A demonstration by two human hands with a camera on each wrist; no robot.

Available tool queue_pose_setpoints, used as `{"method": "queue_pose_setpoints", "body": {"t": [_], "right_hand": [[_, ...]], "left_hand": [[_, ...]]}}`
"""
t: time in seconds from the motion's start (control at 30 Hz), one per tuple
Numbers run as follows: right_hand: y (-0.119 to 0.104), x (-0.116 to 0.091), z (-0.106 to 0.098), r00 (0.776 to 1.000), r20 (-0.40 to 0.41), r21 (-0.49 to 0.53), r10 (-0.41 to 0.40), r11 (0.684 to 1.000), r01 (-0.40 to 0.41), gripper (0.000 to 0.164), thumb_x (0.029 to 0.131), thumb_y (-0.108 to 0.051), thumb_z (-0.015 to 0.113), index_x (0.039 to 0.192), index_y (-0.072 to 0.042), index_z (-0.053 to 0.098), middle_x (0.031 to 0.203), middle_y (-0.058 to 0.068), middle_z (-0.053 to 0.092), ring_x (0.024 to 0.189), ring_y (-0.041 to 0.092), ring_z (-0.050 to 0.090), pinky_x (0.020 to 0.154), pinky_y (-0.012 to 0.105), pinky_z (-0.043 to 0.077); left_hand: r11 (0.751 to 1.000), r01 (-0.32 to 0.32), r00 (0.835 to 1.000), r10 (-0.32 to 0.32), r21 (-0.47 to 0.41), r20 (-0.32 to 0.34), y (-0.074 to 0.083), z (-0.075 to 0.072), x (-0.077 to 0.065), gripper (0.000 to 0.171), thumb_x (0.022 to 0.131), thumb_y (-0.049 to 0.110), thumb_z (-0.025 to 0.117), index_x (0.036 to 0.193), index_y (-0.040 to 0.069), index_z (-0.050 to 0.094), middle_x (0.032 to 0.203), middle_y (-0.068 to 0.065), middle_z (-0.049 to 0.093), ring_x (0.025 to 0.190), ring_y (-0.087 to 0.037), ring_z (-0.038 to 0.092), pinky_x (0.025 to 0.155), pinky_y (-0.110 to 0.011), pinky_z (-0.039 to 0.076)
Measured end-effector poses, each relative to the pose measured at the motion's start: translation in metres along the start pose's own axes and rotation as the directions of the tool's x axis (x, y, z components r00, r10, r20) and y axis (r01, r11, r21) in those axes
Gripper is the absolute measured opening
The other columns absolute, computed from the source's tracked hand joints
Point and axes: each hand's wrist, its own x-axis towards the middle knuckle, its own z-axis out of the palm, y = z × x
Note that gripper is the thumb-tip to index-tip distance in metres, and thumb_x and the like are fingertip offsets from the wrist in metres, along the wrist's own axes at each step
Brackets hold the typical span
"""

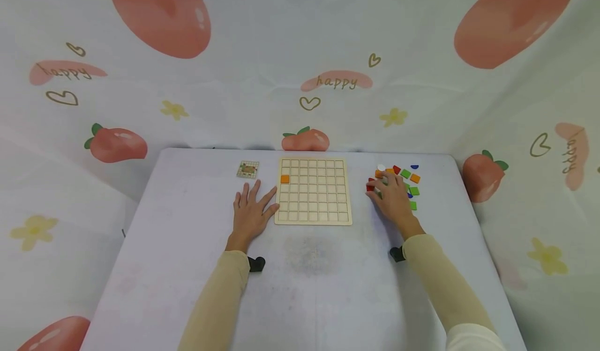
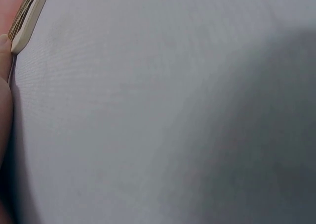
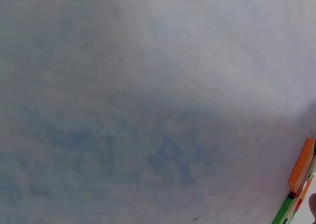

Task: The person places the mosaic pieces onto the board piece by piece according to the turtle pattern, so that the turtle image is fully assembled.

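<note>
My left hand (image 1: 250, 215) lies on the table with its fingers spread. Its thumb touches the left edge of a wooden grid board (image 1: 313, 221); the thumb also shows beside the board's edge (image 2: 29, 26) in the left wrist view. One orange square tile (image 1: 285, 179) sits in a cell of the board's left column. Over a loose group of small coloured pieces at the right, my right hand (image 1: 394, 197) reaches down with bent fingers. Its thumb and index finger close around a red tile (image 1: 370, 188) at the group's left side. The palm hides some pieces.
A small pattern card (image 1: 248, 169) lies left of the board. Around the right hand are green tiles (image 1: 414, 190), an orange tile (image 1: 415, 178), a blue half-round piece (image 1: 414, 166) and a white round piece (image 1: 381, 167). A printed cloth (image 1: 262, 80) hangs behind the table.
</note>
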Motion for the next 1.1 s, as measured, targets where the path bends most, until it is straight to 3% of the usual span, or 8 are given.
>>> {"method": "queue_pose_setpoints", "body": {"t": [0.27, 0.47, 0.6, 0.87, 1.1], "right_hand": [[-0.003, 0.001, 0.002, 0.999, -0.008, 0.024, -0.054, 0.998, 0.054, 0.031, 0.094, -0.024, 0.074, 0.124, -0.016, 0.073, 0.148, 0.020, 0.049, 0.133, 0.043, 0.039, 0.109, 0.060, 0.037], [-0.009, 0.002, 0.004, 0.999, -0.045, 0.044, -0.007, 0.999, 0.009, 0.038, 0.092, -0.031, 0.077, 0.122, -0.009, 0.070, 0.139, 0.022, 0.053, 0.126, 0.042, 0.041, 0.105, 0.056, 0.038], [-0.012, 0.002, 0.006, 0.999, -0.035, 0.034, 0.012, 0.999, -0.011, 0.033, 0.092, -0.030, 0.077, 0.118, -0.010, 0.072, 0.135, 0.023, 0.053, 0.124, 0.042, 0.041, 0.102, 0.057, 0.038], [-0.017, 0.003, 0.009, 0.993, -0.019, 0.026, 0.116, 0.993, -0.115, 0.043, 0.093, -0.036, 0.075, 0.122, -0.006, 0.068, 0.129, 0.022, 0.053, 0.123, 0.041, 0.041, 0.106, 0.057, 0.037], [-0.025, 0.006, 0.011, 0.992, 0.026, 0.051, 0.123, 0.991, -0.124, 0.042, 0.095, -0.035, 0.073, 0.125, -0.006, 0.068, 0.123, 0.019, 0.055, 0.118, 0.038, 0.043, 0.101, 0.054, 0.040]], "left_hand": [[1.000, 0.001, 1.000, -0.001, 0.001, 0.003, 0.000, 0.000, 0.000, 0.063, 0.100, 0.071, 0.036, 0.158, 0.047, 0.031, 0.174, -0.005, 0.007, 0.161, -0.038, -0.007, 0.127, -0.063, 0.000], [1.000, 0.005, 1.000, -0.005, 0.004, -0.007, 0.001, 0.000, 0.000, 0.062, 0.100, 0.069, 0.038, 0.157, 0.046, 0.032, 0.174, -0.005, 0.008, 0.161, -0.038, -0.005, 0.127, -0.063, 0.001], [1.000, 0.000, 1.000, 0.000, -0.007, -0.015, 0.002, -0.001, -0.001, 0.061, 0.101, 0.067, 0.040, 0.157, 0.045, 0.034, 0.174, -0.007, 0.010, 0.161, -0.039, -0.003, 0.127, -0.064, 0.002], [1.000, -0.002, 1.000, 0.002, 0.000, -0.020, 0.003, -0.003, -0.002, 0.061, 0.101, 0.068, 0.038, 0.157, 0.046, 0.033, 0.174, -0.006, 0.009, 0.161, -0.039, -0.004, 0.127, -0.063, 0.002], [1.000, -0.006, 1.000, 0.006, -0.004, -0.024, 0.003, -0.002, -0.002, 0.061, 0.101, 0.068, 0.039, 0.157, 0.046, 0.034, 0.174, -0.006, 0.010, 0.161, -0.039, -0.003, 0.127, -0.064, 0.003]]}}
